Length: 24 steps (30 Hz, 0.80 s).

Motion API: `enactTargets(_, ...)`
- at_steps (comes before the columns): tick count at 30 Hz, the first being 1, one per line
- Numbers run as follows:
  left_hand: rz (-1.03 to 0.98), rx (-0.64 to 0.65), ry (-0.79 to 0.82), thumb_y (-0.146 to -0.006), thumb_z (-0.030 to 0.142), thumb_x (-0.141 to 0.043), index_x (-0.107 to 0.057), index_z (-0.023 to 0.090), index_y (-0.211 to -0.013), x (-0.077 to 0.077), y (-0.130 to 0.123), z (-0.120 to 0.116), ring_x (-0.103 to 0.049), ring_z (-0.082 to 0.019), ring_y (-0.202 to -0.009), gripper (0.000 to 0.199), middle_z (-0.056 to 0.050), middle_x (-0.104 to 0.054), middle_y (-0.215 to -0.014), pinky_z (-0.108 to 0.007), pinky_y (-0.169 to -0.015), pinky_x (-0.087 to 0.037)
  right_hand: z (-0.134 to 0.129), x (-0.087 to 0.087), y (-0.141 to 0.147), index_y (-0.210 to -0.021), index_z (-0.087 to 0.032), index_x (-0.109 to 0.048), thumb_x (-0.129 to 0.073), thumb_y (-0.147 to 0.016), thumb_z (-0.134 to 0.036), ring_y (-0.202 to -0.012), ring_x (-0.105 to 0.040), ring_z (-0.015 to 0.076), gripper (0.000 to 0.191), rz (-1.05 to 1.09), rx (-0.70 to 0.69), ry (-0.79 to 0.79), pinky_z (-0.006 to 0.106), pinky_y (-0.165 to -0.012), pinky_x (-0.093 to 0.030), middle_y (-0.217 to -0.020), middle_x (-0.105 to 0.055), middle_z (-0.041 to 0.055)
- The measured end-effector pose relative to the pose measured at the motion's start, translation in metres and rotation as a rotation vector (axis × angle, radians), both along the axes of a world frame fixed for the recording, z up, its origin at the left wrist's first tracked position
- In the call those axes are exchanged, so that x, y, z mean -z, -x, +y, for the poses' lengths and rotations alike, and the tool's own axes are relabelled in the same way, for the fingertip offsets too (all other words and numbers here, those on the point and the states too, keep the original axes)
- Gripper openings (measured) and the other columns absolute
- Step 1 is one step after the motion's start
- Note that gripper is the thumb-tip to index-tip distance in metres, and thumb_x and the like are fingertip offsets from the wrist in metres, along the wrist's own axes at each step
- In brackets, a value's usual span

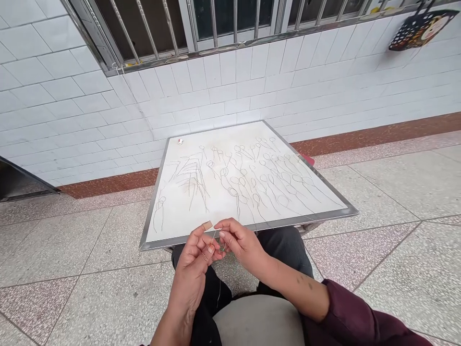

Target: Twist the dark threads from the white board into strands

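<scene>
Close together at the table's near edge, both my hands work on a thin pale wire or thread. My left hand (196,252) pinches it between thumb and fingers, and a tan strip is wrapped round its index fingertip. With thumb and index finger my right hand (239,240) grips the same thin wire (213,237) from the other side. A tiny green bit (222,248) shows between the hands, too small to name. One fine end (219,290) hangs down over my lap. On the white table (212,218) lie many thin looped wires (243,181) with long tails.
Bent wires without clear loops (196,180) lie in a bunch on the table's left side. A small white and red object (180,142) sits at the far left corner. Behind stand a tiled wall (216,103) and a barred window; a dotted bag (414,33) hangs at right.
</scene>
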<state>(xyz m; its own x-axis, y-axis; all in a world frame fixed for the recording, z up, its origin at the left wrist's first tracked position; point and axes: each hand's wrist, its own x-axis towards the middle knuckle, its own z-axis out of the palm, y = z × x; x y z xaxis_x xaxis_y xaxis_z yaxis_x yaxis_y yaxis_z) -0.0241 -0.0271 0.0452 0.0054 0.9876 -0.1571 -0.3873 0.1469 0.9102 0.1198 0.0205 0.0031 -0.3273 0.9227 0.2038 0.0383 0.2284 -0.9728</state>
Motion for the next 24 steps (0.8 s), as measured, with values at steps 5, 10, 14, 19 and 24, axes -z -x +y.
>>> enactTargets(5,0.021,-0.005,0.024,-0.075,0.028,-0.079,-0.062,0.021,-0.125,-0.002,0.002,0.001,-0.058,-0.013,-0.067,0.053,-0.001,-0.065,-0.078,-0.030,-0.073,-0.050,0.005,0.001,-0.009,-0.104,-0.023,-0.063,-0.044,-0.098,-0.025,-0.061,-0.058,0.0115,0.021,-0.060,0.027,-0.196,0.025,-0.061,-0.052,-0.079,-0.061,0.0002)
enactTargets(10,0.058,0.069,0.084,-0.076,0.028,-0.078,-0.058,0.020,-0.129,-0.010,0.010,0.002,-0.052,-0.009,-0.055,0.057,-0.002,-0.067,-0.078,-0.021,-0.051,-0.040,0.009,-0.002,-0.025,-0.103,-0.023,-0.065,-0.039,-0.099,-0.020,-0.064,-0.055,0.0129,0.026,-0.226,0.030,-0.473,0.025,-0.060,-0.048,-0.079,-0.060,0.0020)
enactTargets(14,0.086,0.161,0.138,-0.076,0.027,-0.078,-0.059,0.020,-0.129,-0.019,0.016,0.003,-0.050,-0.009,-0.051,0.056,-0.001,-0.065,-0.073,-0.020,-0.045,-0.034,0.010,-0.003,-0.031,-0.102,-0.024,-0.066,-0.038,-0.099,-0.015,-0.072,-0.057,0.0145,0.030,-0.308,0.021,-0.597,0.025,-0.062,-0.048,-0.082,-0.062,0.0029)
enactTargets(19,-0.004,0.259,0.192,-0.075,0.024,-0.077,-0.066,0.021,-0.120,-0.025,0.020,0.006,-0.036,-0.004,-0.043,0.047,0.000,-0.059,-0.067,-0.017,-0.039,-0.023,0.007,-0.007,-0.032,-0.100,-0.024,-0.067,-0.039,-0.100,-0.016,-0.073,-0.058,0.0145,0.030,-0.313,0.020,-0.620,0.025,-0.063,-0.048,-0.081,-0.064,0.0028)
enactTargets(24,-0.075,0.265,0.209,-0.072,0.019,-0.078,-0.069,0.020,-0.114,-0.034,0.024,0.006,-0.030,-0.003,-0.042,0.043,0.000,-0.057,-0.065,-0.016,-0.038,-0.019,0.007,-0.011,-0.034,-0.100,-0.024,-0.068,-0.039,-0.099,-0.018,-0.073,-0.060,0.0154,0.029,-0.320,0.062,-0.575,0.026,-0.063,-0.049,-0.080,-0.065,0.0031)
